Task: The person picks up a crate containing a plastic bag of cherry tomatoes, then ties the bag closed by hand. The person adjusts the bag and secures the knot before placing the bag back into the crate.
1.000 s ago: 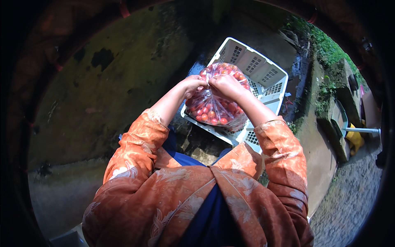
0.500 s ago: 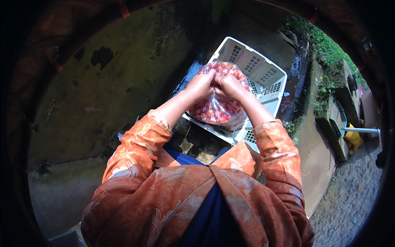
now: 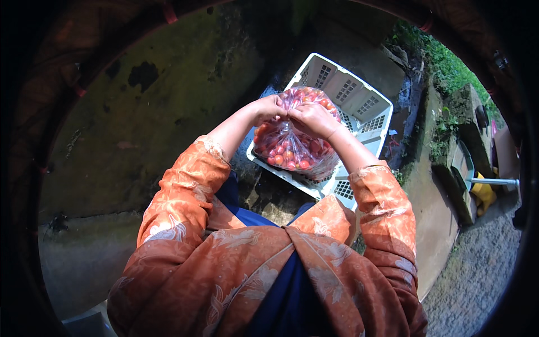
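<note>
A clear plastic bag (image 3: 292, 153) bulges with small red and orange tomatoes. It rests in the left part of a white slatted plastic crate (image 3: 380, 96). My left hand (image 3: 268, 108) is closed on the bag's gathered top from the left, fingertips pinched. From the right, my right hand (image 3: 313, 119) pinches the same gathered plastic, its back turned up. The fingertips of both hands nearly meet above the bag's middle. Creases in the plastic fan out below them. Whether the neck is knotted is hidden by the fingers.
A mossy concrete wall or slab (image 3: 157, 135) spreads over the left side. At the right are concrete blocks (image 3: 470, 118), a yellow boot-like thing (image 3: 484, 194) and a pale metal rod (image 3: 494, 181). Green plants (image 3: 449, 62) grow at the far right.
My left hand has shifted a little left, so the hands are slightly farther apart. My right hand has turned flatter over the bag's neck. Both still grip the plastic.
</note>
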{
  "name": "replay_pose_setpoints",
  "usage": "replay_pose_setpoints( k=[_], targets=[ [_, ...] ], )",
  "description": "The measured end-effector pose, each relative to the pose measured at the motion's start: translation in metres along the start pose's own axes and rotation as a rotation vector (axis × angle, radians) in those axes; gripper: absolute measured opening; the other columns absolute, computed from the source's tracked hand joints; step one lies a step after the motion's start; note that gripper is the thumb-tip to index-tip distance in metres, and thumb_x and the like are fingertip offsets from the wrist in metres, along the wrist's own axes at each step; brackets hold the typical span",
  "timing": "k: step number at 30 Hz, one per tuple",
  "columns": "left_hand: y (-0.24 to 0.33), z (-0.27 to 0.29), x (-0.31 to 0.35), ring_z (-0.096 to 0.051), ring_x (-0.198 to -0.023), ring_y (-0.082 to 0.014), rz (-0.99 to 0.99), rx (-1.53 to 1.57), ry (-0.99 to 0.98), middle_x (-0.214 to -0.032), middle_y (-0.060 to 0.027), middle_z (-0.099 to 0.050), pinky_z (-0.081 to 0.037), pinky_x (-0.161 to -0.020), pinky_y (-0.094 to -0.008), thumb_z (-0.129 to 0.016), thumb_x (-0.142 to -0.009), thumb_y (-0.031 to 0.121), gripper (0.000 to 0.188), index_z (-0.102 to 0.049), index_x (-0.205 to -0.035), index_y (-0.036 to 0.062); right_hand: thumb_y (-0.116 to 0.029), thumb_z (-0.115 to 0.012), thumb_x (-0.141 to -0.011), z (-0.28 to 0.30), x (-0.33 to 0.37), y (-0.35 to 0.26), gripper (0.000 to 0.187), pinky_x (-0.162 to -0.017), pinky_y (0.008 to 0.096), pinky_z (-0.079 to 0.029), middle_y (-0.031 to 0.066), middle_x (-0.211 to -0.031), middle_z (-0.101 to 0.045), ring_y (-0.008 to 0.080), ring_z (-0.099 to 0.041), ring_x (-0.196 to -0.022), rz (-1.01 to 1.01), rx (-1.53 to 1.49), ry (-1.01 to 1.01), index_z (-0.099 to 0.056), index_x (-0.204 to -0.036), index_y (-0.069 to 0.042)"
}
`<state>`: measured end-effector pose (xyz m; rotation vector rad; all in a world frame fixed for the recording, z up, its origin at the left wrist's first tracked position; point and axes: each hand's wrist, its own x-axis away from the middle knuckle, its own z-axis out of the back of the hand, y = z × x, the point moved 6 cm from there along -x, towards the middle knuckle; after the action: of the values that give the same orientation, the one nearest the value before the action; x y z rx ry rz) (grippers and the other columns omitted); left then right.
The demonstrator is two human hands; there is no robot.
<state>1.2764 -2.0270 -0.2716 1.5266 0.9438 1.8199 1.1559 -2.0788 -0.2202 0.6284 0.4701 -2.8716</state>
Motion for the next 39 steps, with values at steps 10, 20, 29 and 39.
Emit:
replay_pose_setpoints(
  k=[10,20,29,39],
  targets=[
    [-0.001,-0.005,0.006,-0.051,-0.070,-0.0069,-0.186,-0.027,-0.106,-0.075,0.0013,-0.052,-0.043,-0.061,-0.0243,-0.064,-0.073,0.002,0.020,-0.047,-0.083,0.0089,-0.013,-0.061,-0.070,-0.003,-0.006,0.008,0.013,-0.061,0.0407,-0.050,0.0156,-0.068,-0.060,0.0328,-0.061,-0.068,-0.162,-0.161,-0.045,-0.059,-0.081,-0.006],
    [0.030,-0.027,0.025,-0.062,-0.073,-0.0209,-0.698,-0.604,0.217,-0.076,-0.0143,-0.059,-0.049,-0.067,-0.0317,-0.064,-0.070,0.006,0.025,-0.048,-0.088,-0.0002,-0.012,-0.063,-0.069,0.021,0.008,0.017,0.015,-0.061,0.0363,-0.050,0.0149,-0.070,-0.061,0.0304,-0.063,-0.066,-0.291,-0.173,0.130,-0.059,-0.081,-0.003],
    [0.023,-0.025,0.023,-0.049,-0.072,-0.0071,-0.518,-0.437,0.005,-0.076,-0.0013,-0.051,-0.044,-0.067,-0.0233,-0.064,-0.072,0.003,0.023,-0.047,-0.086,0.0036,-0.018,-0.065,-0.074,0.033,0.006,-0.002,0.019,-0.066,0.0352,-0.049,0.0134,-0.082,-0.061,0.0271,-0.062,-0.075,-0.308,-0.382,0.117,-0.059,-0.084,-0.003],
    [-0.014,-0.009,0.000,-0.053,-0.069,-0.0115,-0.212,-0.024,-0.008,-0.079,-0.0045,-0.054,-0.045,-0.059,-0.0235,-0.071,-0.068,0.005,0.038,-0.043,-0.094,0.0061,-0.008,-0.066,-0.073,-0.003,0.031,-0.014,0.025,-0.074,0.0385,-0.049,0.0132,-0.091,-0.059,0.0326,-0.060,-0.088,-0.400,-0.218,0.083,-0.058,-0.097,-0.006]
  ],
)
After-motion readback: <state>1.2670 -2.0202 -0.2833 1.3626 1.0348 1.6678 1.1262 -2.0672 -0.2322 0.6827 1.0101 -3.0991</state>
